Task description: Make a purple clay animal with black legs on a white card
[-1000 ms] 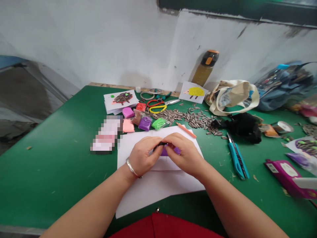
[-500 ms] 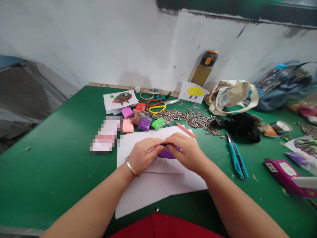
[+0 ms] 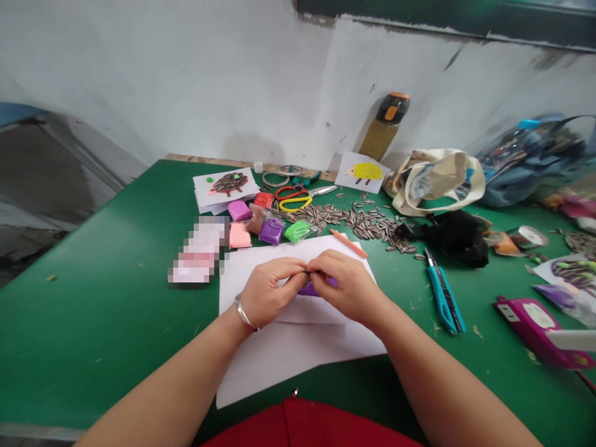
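Observation:
My left hand [image 3: 270, 292] and my right hand [image 3: 347, 284] meet at the fingertips over white paper [image 3: 265, 366]. Both are closed in a pinch on a small dark piece [image 3: 307, 273], too small to name. Just beneath the fingers lies a flat purple clay shape [image 3: 307, 290] on the paper, partly hidden by my hands. An orange clay stick [image 3: 349, 243] rests at the paper's upper right edge. Packets of purple clay [image 3: 271, 230] and green clay [image 3: 297, 231] sit beyond the paper.
Beyond the hands are scattered sunflower seeds [image 3: 367, 222], scissors [image 3: 298, 202] and a hedgehog picture [image 3: 362, 172]. A blurred-out phone [image 3: 198, 251] lies left; a teal utility knife [image 3: 444, 298], black bag [image 3: 459, 239] and magenta device [image 3: 535, 329] lie right. A bottle [image 3: 384, 127] stands by the wall.
My fingertips have shifted slightly around the dark piece, and less of the purple shape shows between my hands. The whole view has moved a little.

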`<state>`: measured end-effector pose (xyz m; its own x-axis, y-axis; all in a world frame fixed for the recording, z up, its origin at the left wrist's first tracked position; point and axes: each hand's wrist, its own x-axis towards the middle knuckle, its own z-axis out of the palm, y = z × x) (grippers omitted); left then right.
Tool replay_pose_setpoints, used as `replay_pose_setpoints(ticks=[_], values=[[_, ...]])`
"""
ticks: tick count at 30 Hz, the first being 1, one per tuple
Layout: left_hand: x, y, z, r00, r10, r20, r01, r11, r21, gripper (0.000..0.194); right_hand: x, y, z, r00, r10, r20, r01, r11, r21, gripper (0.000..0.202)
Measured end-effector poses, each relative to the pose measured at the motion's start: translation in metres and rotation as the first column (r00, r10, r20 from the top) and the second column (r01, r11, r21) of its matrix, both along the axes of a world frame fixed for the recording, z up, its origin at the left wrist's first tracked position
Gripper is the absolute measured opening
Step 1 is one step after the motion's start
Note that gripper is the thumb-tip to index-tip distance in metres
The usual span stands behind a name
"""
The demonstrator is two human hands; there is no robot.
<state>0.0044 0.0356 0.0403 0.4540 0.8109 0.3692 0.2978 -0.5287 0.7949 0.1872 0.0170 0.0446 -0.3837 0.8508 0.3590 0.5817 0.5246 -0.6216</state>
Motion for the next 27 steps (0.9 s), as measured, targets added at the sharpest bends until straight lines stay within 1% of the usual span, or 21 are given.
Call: replay_pose_setpoints(ticks=[2, 4, 5, 6, 7, 9, 10, 12, 15, 18, 21, 24, 27], values=[[0.0016, -0.0005, 0.0010, 1.000, 0.022, -0.010, -0.021, 1.000, 0.015, 0.019, -0.0042, -0.0008, 0.0003, 0.996, -0.084, 0.009, 0.084, 0.996, 0.014, 0.013], [0.0027, -0.0007, 0.0016, 0.998, 0.061, -0.011, -0.061, 0.998, 0.033, 0.019, -0.0076, -0.0017, 0.0010, 0.986, -0.161, -0.036, 0.161, 0.987, -0.007, 0.011], [0.0030, -0.0007, 0.0018, 0.997, 0.081, -0.008, -0.081, 0.996, 0.041, 0.018, -0.0085, -0.0018, 0.0013, 0.978, -0.191, -0.085, 0.186, 0.981, -0.058, 0.010], [0.0032, -0.0008, 0.0018, 0.995, 0.101, -0.004, -0.100, 0.994, 0.049, 0.017, -0.0088, -0.0018, 0.0016, 0.965, -0.217, -0.148, 0.197, 0.971, -0.137, 0.009], [0.0033, -0.0009, 0.0018, 0.993, 0.117, 0.001, -0.117, 0.992, 0.056, 0.016, -0.0086, -0.0014, 0.0019, 0.946, -0.240, -0.217, 0.188, 0.954, -0.235, 0.008], [0.0034, -0.0011, 0.0016, 0.990, 0.137, 0.009, -0.138, 0.988, 0.072, 0.015, -0.0071, -0.0001, 0.0024, 0.893, -0.288, -0.347, 0.127, 0.899, -0.420, 0.005], [0.0034, -0.0013, 0.0013, 0.990, 0.144, 0.012, -0.144, 0.986, 0.080, 0.014, -0.0061, 0.0008, 0.0028, 0.863, -0.307, -0.400, 0.089, 0.874, -0.478, 0.004], [0.0034, -0.0015, 0.0004, 0.989, 0.151, 0.013, -0.151, 0.984, 0.095, 0.013, -0.0047, 0.0028, 0.0037, 0.816, -0.335, -0.471, 0.038, 0.844, -0.535, 0.003], [0.0031, -0.0014, -0.0013, 0.988, 0.157, 0.003, -0.156, 0.983, 0.093, 0.014, -0.0037, 0.0050, 0.0047, 0.774, -0.367, -0.516, 0.011, 0.823, -0.568, 0.008], [0.0026, -0.0009, -0.0018, 0.985, 0.170, 0.008, -0.170, 0.984, 0.057, 0.015, -0.0037, 0.0054, 0.0033, 0.750, -0.375, -0.545, -0.024, 0.808, -0.588, 0.004], [0.0026, -0.0003, 0.0000, 0.987, 0.154, 0.036, -0.154, 0.988, -0.006, 0.014, -0.0049, 0.0039, 0.0008, 0.759, -0.339, -0.556, -0.050, 0.821, -0.568, 0.018], [0.0031, 0.0000, 0.0019, 0.992, 0.118, 0.043, -0.115, 0.992, -0.057, 0.022, -0.0066, 0.0014, 0.0004, 0.779, -0.306, -0.547, -0.058, 0.834, -0.549, 0.015], [0.0035, -0.0005, 0.0018, 0.989, 0.145, 0.021, -0.143, 0.988, -0.065, 0.020, -0.0072, -0.0008, 0.0032, 0.806, -0.303, -0.510, -0.031, 0.837, -0.546, 0.012]])
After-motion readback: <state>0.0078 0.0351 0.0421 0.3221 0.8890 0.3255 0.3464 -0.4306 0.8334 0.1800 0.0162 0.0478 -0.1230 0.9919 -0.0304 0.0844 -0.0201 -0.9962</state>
